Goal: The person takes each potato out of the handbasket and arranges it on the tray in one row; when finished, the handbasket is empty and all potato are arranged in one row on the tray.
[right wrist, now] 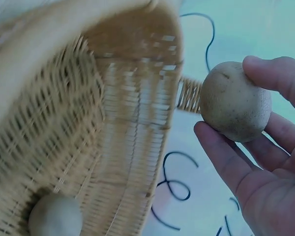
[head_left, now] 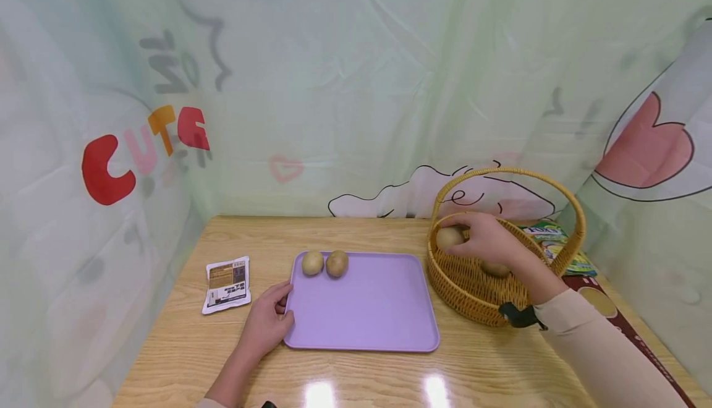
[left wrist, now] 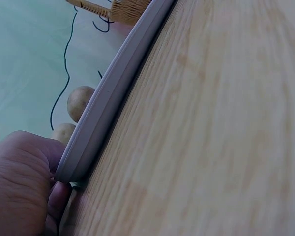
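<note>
My right hand point(head_left: 489, 241) holds a round, pale brown potato point(right wrist: 236, 102) between thumb and fingers, at the left rim of a wicker basket point(head_left: 467, 300). Another potato point(right wrist: 56, 216) lies inside the basket, partly hidden by the hand in the head view. My left hand point(head_left: 267, 318) grips the left edge of a purple tray point(head_left: 364, 309), its thumb and fingers at the rim. Two potatoes sit side by side in the tray's far left corner, a paler potato point(head_left: 313, 263) and a browner potato point(head_left: 337, 263).
A white and brown packet point(head_left: 227, 285) lies left of the tray on the wooden table point(head_left: 356, 377). The basket's tall handle point(head_left: 517, 173) arches above it. Green packets point(head_left: 562, 247) and a dark red package point(head_left: 606, 309) lie to its right. A printed curtain point(head_left: 334, 99) hangs behind.
</note>
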Demonstrator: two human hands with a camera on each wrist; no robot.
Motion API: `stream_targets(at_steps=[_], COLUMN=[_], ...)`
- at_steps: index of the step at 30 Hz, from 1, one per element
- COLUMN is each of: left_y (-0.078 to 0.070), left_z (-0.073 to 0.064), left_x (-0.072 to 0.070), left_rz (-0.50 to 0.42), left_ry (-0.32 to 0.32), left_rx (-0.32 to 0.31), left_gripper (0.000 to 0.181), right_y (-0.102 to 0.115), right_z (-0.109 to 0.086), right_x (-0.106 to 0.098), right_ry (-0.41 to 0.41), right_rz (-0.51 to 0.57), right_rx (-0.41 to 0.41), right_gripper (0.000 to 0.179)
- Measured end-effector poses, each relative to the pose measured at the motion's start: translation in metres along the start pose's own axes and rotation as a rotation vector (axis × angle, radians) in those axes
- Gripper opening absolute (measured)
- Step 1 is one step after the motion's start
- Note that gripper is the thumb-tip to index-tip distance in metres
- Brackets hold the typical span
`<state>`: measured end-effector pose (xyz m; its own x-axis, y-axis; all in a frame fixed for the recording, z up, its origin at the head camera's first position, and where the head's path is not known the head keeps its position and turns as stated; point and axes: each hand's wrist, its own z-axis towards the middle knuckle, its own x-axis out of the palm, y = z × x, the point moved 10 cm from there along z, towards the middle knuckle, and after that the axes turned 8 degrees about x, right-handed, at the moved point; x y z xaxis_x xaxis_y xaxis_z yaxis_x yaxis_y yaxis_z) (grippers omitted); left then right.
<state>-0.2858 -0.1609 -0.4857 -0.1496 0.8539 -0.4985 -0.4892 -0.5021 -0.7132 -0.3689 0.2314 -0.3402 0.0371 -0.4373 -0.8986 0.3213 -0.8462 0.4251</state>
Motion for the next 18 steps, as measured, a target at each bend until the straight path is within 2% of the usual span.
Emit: stream_targets(at_steps=[6,18], left_y=[0.002,0.001], left_z=[-0.001,0.000], left_x=[0.000,-0.001], left_rz=[0.007,0.024], left_ry=[-0.001,-0.011], left_rx=[0.001,0.001], left_gripper=[0.051,0.051], right_y=[0.013,0.055], right_z=[0.005,0.022], right_x=[0.014,0.045], right_ry=[0.037,0.072], right_rz=[0.064,0.095], right_rx=[0.049,-0.055], right_gripper=[0.050,0.047])
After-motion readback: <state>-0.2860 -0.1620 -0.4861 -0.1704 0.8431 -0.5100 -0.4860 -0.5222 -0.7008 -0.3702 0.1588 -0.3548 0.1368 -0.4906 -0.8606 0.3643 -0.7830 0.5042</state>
